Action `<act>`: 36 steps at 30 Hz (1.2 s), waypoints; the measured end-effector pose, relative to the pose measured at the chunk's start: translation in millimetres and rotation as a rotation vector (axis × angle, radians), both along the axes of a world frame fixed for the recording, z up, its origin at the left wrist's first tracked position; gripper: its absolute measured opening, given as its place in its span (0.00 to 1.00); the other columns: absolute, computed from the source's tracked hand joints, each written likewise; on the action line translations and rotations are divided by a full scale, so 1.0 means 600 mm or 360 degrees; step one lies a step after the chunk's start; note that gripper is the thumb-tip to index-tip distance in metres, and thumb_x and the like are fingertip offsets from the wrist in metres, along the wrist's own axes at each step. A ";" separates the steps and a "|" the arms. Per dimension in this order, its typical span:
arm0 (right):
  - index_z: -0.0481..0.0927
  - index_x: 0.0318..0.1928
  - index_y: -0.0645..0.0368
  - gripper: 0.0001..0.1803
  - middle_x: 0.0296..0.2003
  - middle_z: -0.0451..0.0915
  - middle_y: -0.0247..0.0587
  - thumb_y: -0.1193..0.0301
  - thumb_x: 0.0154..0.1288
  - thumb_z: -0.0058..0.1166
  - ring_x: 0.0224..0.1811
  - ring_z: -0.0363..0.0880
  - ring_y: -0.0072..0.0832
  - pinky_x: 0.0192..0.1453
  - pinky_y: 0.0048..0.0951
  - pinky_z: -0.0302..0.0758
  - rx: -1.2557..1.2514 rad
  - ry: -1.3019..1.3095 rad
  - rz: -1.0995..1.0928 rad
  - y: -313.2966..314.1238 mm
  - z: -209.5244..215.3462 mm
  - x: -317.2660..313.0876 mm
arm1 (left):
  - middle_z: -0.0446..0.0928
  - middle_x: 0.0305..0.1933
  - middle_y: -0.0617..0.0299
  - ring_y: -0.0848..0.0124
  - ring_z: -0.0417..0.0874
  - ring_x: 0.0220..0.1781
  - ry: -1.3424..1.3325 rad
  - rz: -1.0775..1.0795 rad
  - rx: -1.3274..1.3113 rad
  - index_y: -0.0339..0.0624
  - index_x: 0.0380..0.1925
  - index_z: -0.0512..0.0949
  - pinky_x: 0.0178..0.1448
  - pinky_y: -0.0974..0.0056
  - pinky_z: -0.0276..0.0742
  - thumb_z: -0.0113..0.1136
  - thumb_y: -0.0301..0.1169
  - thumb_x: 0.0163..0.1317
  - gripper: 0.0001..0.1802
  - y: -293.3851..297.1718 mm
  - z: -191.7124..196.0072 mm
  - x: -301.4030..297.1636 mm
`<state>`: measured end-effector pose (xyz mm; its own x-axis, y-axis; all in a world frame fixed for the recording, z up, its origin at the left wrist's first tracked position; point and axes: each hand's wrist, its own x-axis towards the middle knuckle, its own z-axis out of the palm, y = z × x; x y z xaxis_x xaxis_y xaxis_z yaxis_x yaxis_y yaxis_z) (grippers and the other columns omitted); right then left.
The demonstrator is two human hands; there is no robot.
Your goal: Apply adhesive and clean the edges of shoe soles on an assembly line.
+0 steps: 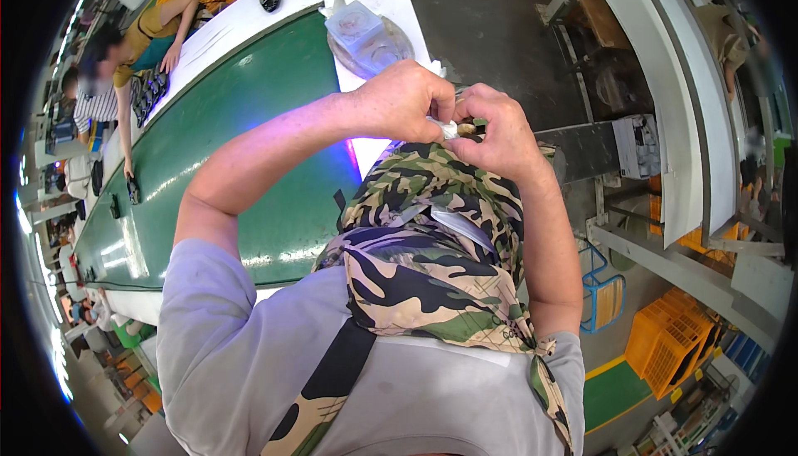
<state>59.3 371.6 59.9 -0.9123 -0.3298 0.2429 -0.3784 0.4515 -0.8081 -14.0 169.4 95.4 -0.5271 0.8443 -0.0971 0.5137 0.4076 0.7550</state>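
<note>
My left hand (403, 100) and my right hand (492, 134) meet in front of my chest, above a camouflage apron (428, 244). Between their fingertips they pinch a small pale piece with a little brass-coloured part (460, 129); its exact shape is too small to tell. Both hands have their fingers closed around it. My forearms rise from the lower edge, and I wear a grey shirt.
A long green conveyor belt (224, 132) with white borders runs to the left, with small dark parts on it. A clear plastic bag on a round tray (366, 32) sits behind my hands. Other people work at the far left. Orange crates (665, 340) and metal racks stand to the right.
</note>
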 end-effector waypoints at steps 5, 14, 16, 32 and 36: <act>0.82 0.31 0.61 0.13 0.32 0.81 0.45 0.72 0.41 0.67 0.35 0.81 0.42 0.41 0.38 0.77 -0.0190 0.0124 -0.0079 -0.031 -0.007 -0.007 | 0.85 0.30 0.57 0.62 0.87 0.34 0.0051 0.0174 0.0138 0.39 0.36 0.81 0.41 0.60 0.82 0.71 0.29 0.43 0.17 -0.033 0.007 -0.001; 0.82 0.32 0.63 0.12 0.39 0.81 0.43 0.76 0.43 0.67 0.41 0.80 0.29 0.48 0.27 0.75 -0.0431 0.0173 -0.0184 -0.055 -0.024 -0.011 | 0.82 0.45 0.57 0.63 0.82 0.51 0.0057 0.0291 0.0471 0.40 0.49 0.81 0.57 0.60 0.76 0.78 0.31 0.42 0.30 -0.091 -0.015 0.007; 0.82 0.32 0.64 0.12 0.40 0.81 0.43 0.75 0.44 0.67 0.42 0.80 0.29 0.49 0.27 0.75 -0.0457 0.0150 -0.0180 -0.058 -0.026 -0.012 | 0.82 0.44 0.58 0.64 0.82 0.49 0.0047 0.0268 0.0507 0.39 0.45 0.82 0.56 0.60 0.76 0.78 0.32 0.46 0.24 -0.090 -0.021 0.006; 0.83 0.32 0.68 0.08 0.36 0.82 0.43 0.74 0.56 0.61 0.39 0.81 0.30 0.46 0.29 0.75 -0.0659 -0.0232 -0.0093 -0.049 -0.013 -0.025 | 0.82 0.36 0.60 0.64 0.83 0.43 0.0152 0.0181 0.0509 0.39 0.35 0.83 0.50 0.60 0.76 0.76 0.27 0.48 0.14 -0.079 -0.018 -0.002; 0.83 0.32 0.67 0.06 0.35 0.81 0.41 0.77 0.54 0.59 0.38 0.79 0.25 0.45 0.26 0.74 -0.0565 -0.0195 -0.0063 -0.051 -0.013 -0.025 | 0.82 0.35 0.59 0.61 0.83 0.42 0.0186 0.0146 0.0509 0.39 0.33 0.83 0.50 0.59 0.75 0.75 0.28 0.46 0.14 -0.076 -0.018 -0.001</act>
<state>44.6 340.9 52.0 -0.9520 -0.2086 0.2241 -0.2571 0.1475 -0.9551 -14.7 124.1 84.4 -0.5942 0.7706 0.2303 0.5765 0.2084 0.7901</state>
